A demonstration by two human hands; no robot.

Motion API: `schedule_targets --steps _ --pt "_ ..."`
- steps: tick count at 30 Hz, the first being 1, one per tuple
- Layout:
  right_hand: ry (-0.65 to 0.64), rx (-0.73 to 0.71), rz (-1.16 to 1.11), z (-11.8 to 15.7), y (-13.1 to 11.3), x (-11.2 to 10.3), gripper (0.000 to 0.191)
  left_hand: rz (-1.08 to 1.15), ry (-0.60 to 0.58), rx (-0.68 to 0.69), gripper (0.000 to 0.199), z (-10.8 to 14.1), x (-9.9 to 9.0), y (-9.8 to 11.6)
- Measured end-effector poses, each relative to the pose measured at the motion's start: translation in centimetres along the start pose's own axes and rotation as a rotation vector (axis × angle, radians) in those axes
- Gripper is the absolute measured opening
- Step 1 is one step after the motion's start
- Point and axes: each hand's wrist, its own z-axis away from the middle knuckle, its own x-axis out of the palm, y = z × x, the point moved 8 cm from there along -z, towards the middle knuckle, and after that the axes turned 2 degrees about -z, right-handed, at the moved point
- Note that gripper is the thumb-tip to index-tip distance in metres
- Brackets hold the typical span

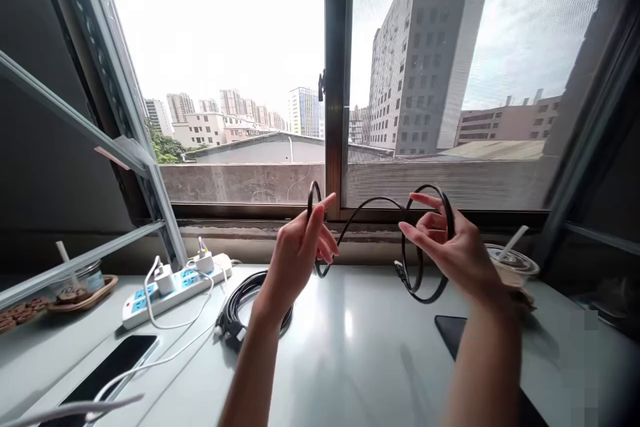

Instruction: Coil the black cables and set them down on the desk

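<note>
A black cable (374,200) is held in the air over the desk, stretching between both hands. My left hand (306,240) is closed round one looped part of it, with the index finger pointing out to the right. Several loops hang from my right hand (443,237), whose thumb and fingers curl round them. A dark connector (400,271) dangles at the left side of those loops. Behind my left forearm, a second, coiled black cable (233,310) lies on the desk.
A white power strip (175,290) with plugged-in chargers and a phone (107,373) lie left. A lidded cup (511,260) stands behind my right wrist, and a dark flat object (450,332) lies under that forearm. A metal frame (165,203) rises at left.
</note>
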Motion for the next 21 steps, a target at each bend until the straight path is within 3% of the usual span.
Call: schedule_targets --steps 4,7,11,13,15,19,21 --pt "0.070 0.004 0.127 -0.4 1.2 -1.6 0.043 0.016 0.210 -0.006 0.062 -0.4 -3.3 -0.5" --pt "0.108 0.020 0.176 -0.5 1.9 -2.3 0.040 0.116 0.205 -0.066 0.066 -0.8 -3.5 -1.4" --pt "0.108 0.036 -0.012 -0.9 1.7 -1.3 0.051 0.227 0.113 -0.121 0.056 -1.1 -2.6 -2.0" --pt "0.110 0.016 -0.104 -1.2 1.2 0.0 0.044 0.224 0.053 -0.118 0.048 -1.2 -2.1 -1.9" --pt "0.021 0.028 -0.195 -1.4 0.8 2.4 0.036 0.192 0.046 -0.068 0.043 -1.4 -1.8 -1.5" --pt "-0.240 0.162 -0.204 -1.1 1.2 8.4 0.041 0.052 0.274 0.122 0.044 -1.4 -2.6 -0.2" --pt "-0.238 0.167 -0.138 -0.9 1.0 9.9 0.050 0.040 0.370 0.147 0.048 -1.3 -2.8 -0.6"
